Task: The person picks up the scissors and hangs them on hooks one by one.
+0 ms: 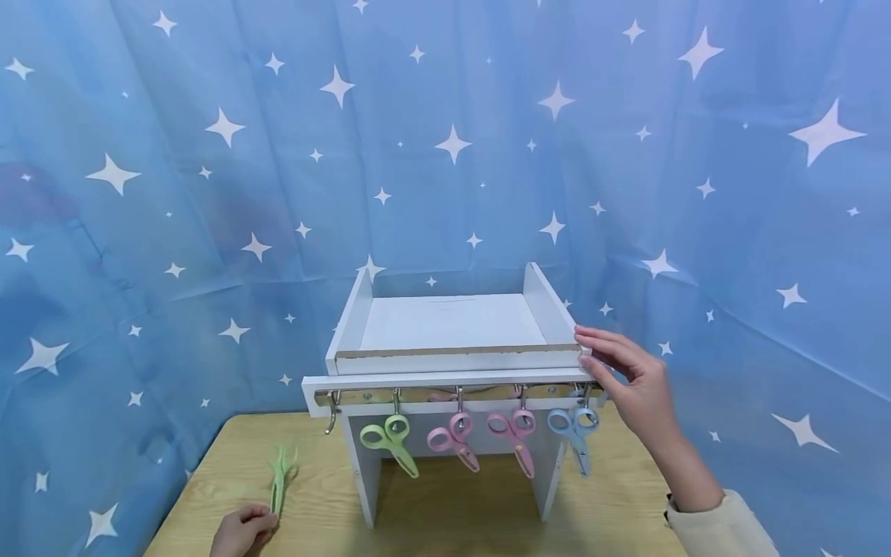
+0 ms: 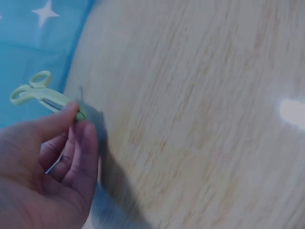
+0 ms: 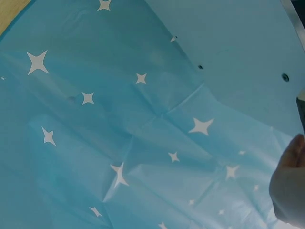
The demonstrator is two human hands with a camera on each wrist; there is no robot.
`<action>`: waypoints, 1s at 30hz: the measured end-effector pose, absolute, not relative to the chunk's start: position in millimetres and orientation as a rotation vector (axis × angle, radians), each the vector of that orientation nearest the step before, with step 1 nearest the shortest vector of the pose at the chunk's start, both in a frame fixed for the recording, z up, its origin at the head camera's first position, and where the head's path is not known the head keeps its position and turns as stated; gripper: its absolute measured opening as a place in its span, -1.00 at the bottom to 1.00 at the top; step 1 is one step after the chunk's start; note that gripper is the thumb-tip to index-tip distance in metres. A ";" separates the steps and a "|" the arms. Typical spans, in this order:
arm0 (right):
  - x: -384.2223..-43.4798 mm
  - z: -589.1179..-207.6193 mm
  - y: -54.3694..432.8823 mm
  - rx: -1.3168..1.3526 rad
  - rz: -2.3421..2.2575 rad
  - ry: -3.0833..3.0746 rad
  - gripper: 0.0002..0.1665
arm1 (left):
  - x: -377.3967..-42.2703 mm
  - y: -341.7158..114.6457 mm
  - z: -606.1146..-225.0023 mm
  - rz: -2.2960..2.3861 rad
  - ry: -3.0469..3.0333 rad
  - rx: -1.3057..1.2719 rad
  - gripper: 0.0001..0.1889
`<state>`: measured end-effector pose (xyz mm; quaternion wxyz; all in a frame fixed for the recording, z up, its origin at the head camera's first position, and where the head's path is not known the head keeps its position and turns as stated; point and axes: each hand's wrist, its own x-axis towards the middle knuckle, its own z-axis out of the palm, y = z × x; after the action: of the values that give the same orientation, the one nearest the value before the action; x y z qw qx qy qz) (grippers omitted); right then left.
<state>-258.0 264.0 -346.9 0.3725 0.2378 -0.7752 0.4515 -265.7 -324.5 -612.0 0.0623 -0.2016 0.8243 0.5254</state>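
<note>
My left hand pinches a pair of light green scissors by the blade end, low over the table at the left. In the left wrist view, the handle loops of these scissors point away from the thumb and fingertips. At the right front corner of a small white shelf, my right hand holds the wood between fingers and thumb. Along its front rail hang green scissors, two pairs of pink scissors and blue scissors, each from a metal hook.
Another metal hook is at the rail's left end. The shelf stands on a light wooden table with a rounded left corner. Behind hangs a blue cloth with white stars.
</note>
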 end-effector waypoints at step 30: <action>-256.9 -346.7 262.1 0.595 1.172 -1.990 -0.60 | -214.5 -261.6 -415.0 2.118 2.477 -0.061 -0.87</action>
<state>-256.9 262.1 -346.7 0.3692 0.2318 -0.7755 0.4567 -214.5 -261.6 -415.0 -0.0590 -0.0188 0.7587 0.6485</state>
